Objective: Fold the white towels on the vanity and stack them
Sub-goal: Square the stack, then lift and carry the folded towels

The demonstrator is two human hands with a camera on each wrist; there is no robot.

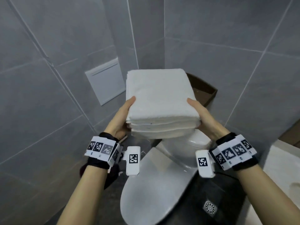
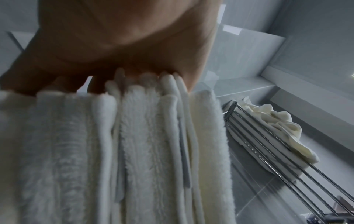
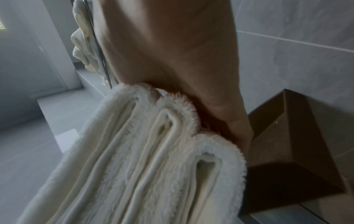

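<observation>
Grey tiled bathroom, toilet (image 1: 155, 181) below. My left hand (image 1: 121, 116) and right hand (image 1: 203, 116) clamp the towel stack (image 1: 159, 101) from its sides. Soft, bulky, probably saggy; support underneath.

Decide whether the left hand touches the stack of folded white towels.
Touching: the head view shows the left hand gripping the towel stack at its side, thumb on top.

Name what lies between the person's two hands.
The stack of folded white towels fills the stretch between the left hand and the right hand, each gripping one side; the head view shows it.

left hand (image 1: 121, 117), right hand (image 1: 203, 118), both raised, clasping
</observation>
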